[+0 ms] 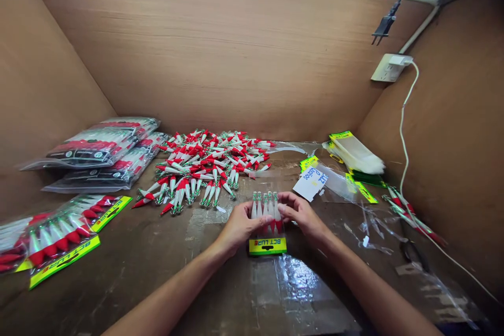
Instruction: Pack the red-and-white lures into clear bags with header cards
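A clear bag of red-and-white fishing lures (268, 245), its yellow-green header printed "BCT LURE", lies on the table in front of me with the header toward me. Several lures sit side by side inside, hooks pointing away. My left hand (246, 221) grips the bag's left edge, thumb across its front. On the right edge, my right hand (297, 211) has its fingers curled around the side of the bag. Behind both hands spreads a large pile of loose red-and-white lures (212, 163).
Filled lure bags (63, 241) lie at the left, before stacked larger packs (102, 147). Empty header bags (356, 152) and a handwritten card (311, 182) are at the right, with loose lures (413, 215) and a white cable (402, 131). A black plug (384, 26) hangs above.
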`<state>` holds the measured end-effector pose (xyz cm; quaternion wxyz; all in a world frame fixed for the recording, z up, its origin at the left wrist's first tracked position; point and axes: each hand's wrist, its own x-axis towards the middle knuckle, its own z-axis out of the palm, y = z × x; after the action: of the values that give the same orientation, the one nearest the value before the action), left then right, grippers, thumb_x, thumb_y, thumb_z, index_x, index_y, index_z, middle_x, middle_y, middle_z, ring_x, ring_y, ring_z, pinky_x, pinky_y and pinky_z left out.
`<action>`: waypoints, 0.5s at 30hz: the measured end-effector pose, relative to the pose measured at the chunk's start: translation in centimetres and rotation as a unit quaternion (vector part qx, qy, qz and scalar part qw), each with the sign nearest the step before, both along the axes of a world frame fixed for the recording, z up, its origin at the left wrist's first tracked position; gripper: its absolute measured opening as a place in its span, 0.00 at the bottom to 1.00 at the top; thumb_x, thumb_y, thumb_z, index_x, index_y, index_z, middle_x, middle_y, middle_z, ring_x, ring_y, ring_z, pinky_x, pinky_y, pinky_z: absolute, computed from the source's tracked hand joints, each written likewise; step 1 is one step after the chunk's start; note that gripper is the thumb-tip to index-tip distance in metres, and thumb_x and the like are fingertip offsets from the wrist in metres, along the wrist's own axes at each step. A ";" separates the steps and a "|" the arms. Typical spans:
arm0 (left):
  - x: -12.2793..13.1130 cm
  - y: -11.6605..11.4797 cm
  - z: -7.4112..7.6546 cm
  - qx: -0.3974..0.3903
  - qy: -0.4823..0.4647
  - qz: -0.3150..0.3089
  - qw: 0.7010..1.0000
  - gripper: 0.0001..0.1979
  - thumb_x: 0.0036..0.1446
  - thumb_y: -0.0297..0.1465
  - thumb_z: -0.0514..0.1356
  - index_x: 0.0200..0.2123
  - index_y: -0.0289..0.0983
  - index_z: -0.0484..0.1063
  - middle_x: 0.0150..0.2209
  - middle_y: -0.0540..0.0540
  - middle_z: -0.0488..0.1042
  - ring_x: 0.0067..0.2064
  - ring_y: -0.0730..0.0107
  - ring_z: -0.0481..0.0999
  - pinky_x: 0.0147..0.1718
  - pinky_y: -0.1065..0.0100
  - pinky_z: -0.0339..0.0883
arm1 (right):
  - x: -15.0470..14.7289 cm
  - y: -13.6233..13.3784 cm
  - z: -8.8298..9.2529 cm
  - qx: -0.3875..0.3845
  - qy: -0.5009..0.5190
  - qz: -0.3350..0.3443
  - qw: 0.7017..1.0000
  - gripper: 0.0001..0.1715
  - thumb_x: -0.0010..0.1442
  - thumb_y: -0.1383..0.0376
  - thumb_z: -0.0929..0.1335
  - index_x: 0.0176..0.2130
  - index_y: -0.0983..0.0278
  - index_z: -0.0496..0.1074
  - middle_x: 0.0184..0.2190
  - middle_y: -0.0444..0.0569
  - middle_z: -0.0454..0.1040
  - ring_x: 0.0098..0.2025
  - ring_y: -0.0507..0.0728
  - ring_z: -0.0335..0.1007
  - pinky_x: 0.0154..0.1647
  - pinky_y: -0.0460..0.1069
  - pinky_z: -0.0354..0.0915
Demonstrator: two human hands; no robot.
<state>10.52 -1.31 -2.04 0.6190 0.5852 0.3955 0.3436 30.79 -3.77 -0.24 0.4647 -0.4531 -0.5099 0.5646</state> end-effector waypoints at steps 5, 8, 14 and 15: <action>0.0 -0.1 0.4 0.035 0.014 0.014 0.999 0.20 0.45 0.36 0.74 0.40 0.32 0.78 0.36 0.44 0.80 0.36 0.62 0.76 0.35 0.69 0.66 | -0.8 -0.1 -0.4 0.003 -0.004 0.044 0.999 0.13 0.53 0.61 0.71 0.39 0.65 0.76 0.34 0.47 0.76 0.35 0.56 0.70 0.38 0.48 0.66; 0.2 -0.3 0.2 0.040 0.018 0.004 0.999 0.17 0.46 0.36 0.74 0.37 0.33 0.78 0.33 0.47 0.79 0.33 0.66 0.74 0.32 0.71 0.64 | -1.4 -0.1 -0.6 0.000 -0.022 0.030 0.999 0.09 0.50 0.66 0.69 0.34 0.65 0.75 0.30 0.45 0.76 0.33 0.56 0.69 0.35 0.47 0.65; 0.4 -0.5 0.1 0.016 0.003 -0.036 0.999 0.19 0.49 0.40 0.71 0.39 0.33 0.78 0.32 0.48 0.78 0.31 0.68 0.73 0.30 0.72 0.64 | -2.0 -0.4 -1.1 0.040 -0.060 -0.029 0.997 0.09 0.47 0.69 0.65 0.31 0.65 0.74 0.29 0.44 0.75 0.32 0.55 0.68 0.35 0.47 0.64; 0.4 -0.6 0.2 0.012 0.001 -0.046 0.999 0.20 0.47 0.39 0.72 0.40 0.33 0.78 0.33 0.47 0.78 0.31 0.67 0.74 0.31 0.71 0.65 | -2.0 -0.4 -1.2 0.039 -0.063 -0.037 0.997 0.10 0.46 0.69 0.65 0.31 0.65 0.74 0.28 0.44 0.75 0.31 0.55 0.68 0.34 0.47 0.63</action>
<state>10.95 -1.88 -1.84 0.6266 0.6103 0.3652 0.3187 28.75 -4.19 -1.43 0.4695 -0.4873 -0.5431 0.4971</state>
